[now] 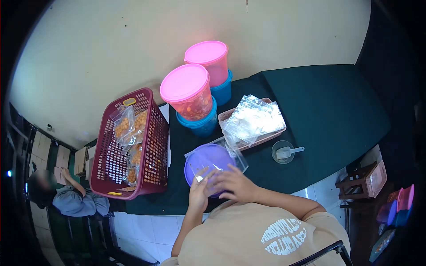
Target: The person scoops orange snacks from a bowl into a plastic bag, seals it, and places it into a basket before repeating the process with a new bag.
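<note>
A round purple lid (202, 160) lies in front of me near the table's front edge, with clear plastic bags (238, 160) spread across and past it. My left hand (198, 195) is at the lid's near side. Its fingers point up and seem closed on the edge of a thin clear bag, though the film is hard to make out. Over the lid's right side is my right hand (235, 184), fingers apart and slightly blurred, reaching toward the left fingertips. A pink basket (262, 141) behind the lid bears a stack of clear and silvery bags (255, 117).
A maroon basket (153, 146) with filled snack bags (133, 128) stands left. Pink-lidded tubs (188, 95) sit stacked on blue tubs (199, 124) behind. Right is a clear cup (277, 160) with a white scoop (286, 153). Another person (77, 199) is at far left.
</note>
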{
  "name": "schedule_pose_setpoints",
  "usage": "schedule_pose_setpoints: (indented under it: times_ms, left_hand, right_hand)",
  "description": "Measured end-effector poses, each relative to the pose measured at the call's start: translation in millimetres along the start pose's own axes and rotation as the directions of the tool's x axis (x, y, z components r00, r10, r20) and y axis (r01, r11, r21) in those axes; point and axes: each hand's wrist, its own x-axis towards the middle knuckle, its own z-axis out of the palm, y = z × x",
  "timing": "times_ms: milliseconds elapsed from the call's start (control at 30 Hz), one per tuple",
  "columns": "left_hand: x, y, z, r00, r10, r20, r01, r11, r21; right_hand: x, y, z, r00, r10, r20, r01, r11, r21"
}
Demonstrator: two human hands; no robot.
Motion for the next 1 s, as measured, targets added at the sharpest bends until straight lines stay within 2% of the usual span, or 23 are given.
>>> schedule_pose_setpoints:
  times_ms: [33, 67, 100, 133, 200, 233, 300, 333, 400, 467, 500, 533, 567, 600, 633, 667, 700, 733, 767, 800, 867, 900, 1000]
  left_hand:
    - [-3.4, 5.8, -0.2, 0.999, 0.041, 0.024, -0.044, 0.992, 0.119]
    - [-6.7, 11.0, -4.8, 0.999, 0.042, 0.023, -0.044, 0.992, 0.119]
    - [-10.5, 16.2, -11.7, 0.988, 0.058, 0.143, -0.099, 0.949, 0.298]
    - [-14.5, 21.6, -15.5, 0.964, 0.051, 0.262, -0.17, 0.872, 0.459]
    - [-20.7, 30.0, -20.3, 0.946, 0.069, 0.317, -0.212, 0.871, 0.442]
    - [-21.6, 32.3, -26.2, 0.928, 0.063, 0.367, -0.241, 0.853, 0.463]
    - [-23.4, 37.6, -36.1, 0.91, 0.059, 0.412, -0.273, 0.832, 0.483]
    - [-24.3, 40.0, -40.0, 0.921, 0.087, 0.381, -0.268, 0.851, 0.452]
    - [-25.8, 46.1, -41.0, 0.931, 0.115, 0.347, -0.264, 0.869, 0.419]
    - [-28.2, 54.8, -33.9, 0.986, 0.161, 0.054, -0.168, 0.876, 0.452]
    - [-21.3, 44.6, -36.5, 0.924, 0.382, -0.006, -0.341, 0.831, 0.44]
    - [-20.8, 42.5, -30.4, 0.925, 0.38, -0.008, -0.338, 0.832, 0.44]
    - [-20.1, 42.7, -22.5, 0.755, 0.649, -0.092, -0.349, 0.517, 0.782]
    - [-20.8, 44.0, -18.1, 0.509, 0.86, -0.025, -0.173, 0.131, 0.976]
    - [-26.0, 43.4, -19.9, 0.588, 0.809, -0.005, -0.272, 0.204, 0.941]
    - [-28.5, 39.8, -18.8, 0.63, 0.772, 0.086, -0.371, 0.203, 0.906]
    - [-31.4, 35.8, -14.2, 0.79, 0.607, 0.089, -0.388, 0.381, 0.839]
    - [-34.9, 31.9, -5.9, 0.902, 0.414, 0.122, -0.355, 0.551, 0.756]
    - [-35.3, 28.5, 7.4, 0.925, 0.342, 0.166, -0.347, 0.581, 0.736]
    - [-33.9, 26.0, 20.0, 0.939, 0.271, 0.212, -0.338, 0.608, 0.718]
    - [-30.8, 13.6, 23.4, 0.956, 0.234, 0.18, -0.292, 0.67, 0.682]
    - [-29.3, 10.9, 23.2, 0.971, 0.179, 0.159, -0.239, 0.729, 0.642]
    - [-28.4, 10.6, 20.1, 0.961, 0.217, 0.172, -0.276, 0.706, 0.652]
  right_hand:
    - [-1.7, -1.4, -6.9, 0.975, 0.155, -0.161, -0.156, 0.988, 0.01]
    - [-3.6, -0.5, -13.0, 0.9, 0.303, -0.314, -0.305, 0.951, 0.044]
    - [-6.8, 8.3, -14.8, 0.821, 0.419, -0.387, -0.395, 0.907, 0.145]
    - [-8.5, 13.8, -20.4, 0.75, 0.482, -0.454, -0.471, 0.87, 0.145]
    - [-18.4, 36.3, -19.6, 0.633, 0.68, -0.371, -0.533, 0.73, 0.428]
    - [-22.8, 40.4, -19.6, 0.636, 0.677, -0.37, -0.531, 0.732, 0.427]
    - [-28.2, 45.9, -20.3, 0.487, 0.871, -0.064, -0.432, 0.305, 0.849]
    - [-35.0, 51.9, -22.1, 0.491, 0.869, -0.062, -0.432, 0.305, 0.849]
    - [-41.9, 58.6, -29.8, 0.636, 0.739, 0.221, -0.488, 0.165, 0.857]
    - [-36.4, 45.0, -31.9, 0.627, 0.763, 0.159, -0.432, 0.17, 0.885]
    - [-30.3, 33.7, -35.3, 0.611, 0.786, 0.095, -0.372, 0.179, 0.911]
    - [-27.9, 27.1, -37.3, 0.609, 0.787, 0.098, -0.373, 0.176, 0.911]
    - [-25.9, 21.8, -39.1, 0.663, 0.746, 0.058, -0.357, 0.247, 0.901]
    - [-22.8, 18.2, -39.4, 0.715, 0.699, 0.019, -0.334, 0.318, 0.887]
    - [-19.3, 14.1, -35.8, 0.716, 0.698, 0.021, -0.336, 0.317, 0.887]
    - [-14.1, 7.0, -32.5, 0.718, 0.695, 0.021, -0.336, 0.321, 0.886]
    - [-8.6, -1.8, -29.2, 0.733, 0.679, 0.04, -0.37, 0.349, 0.861]
    - [-5.6, -8.5, -24.5, 0.748, 0.66, 0.062, -0.402, 0.378, 0.834]
    - [-6.8, -8.5, -14.4, 0.793, 0.607, 0.058, -0.401, 0.448, 0.799]
    - [-2.0, -17.4, -16.3, 0.784, 0.61, 0.11, -0.488, 0.497, 0.718]
    - [-1.6, -14.3, -10.3, 0.866, 0.497, 0.063, -0.426, 0.664, 0.614]
    - [-2.0, -12.5, -6.6, 0.868, 0.492, 0.062, -0.422, 0.668, 0.613]
    - [-4.2, -11.8, -1.9, 0.872, 0.489, 0.005, -0.343, 0.604, 0.72]
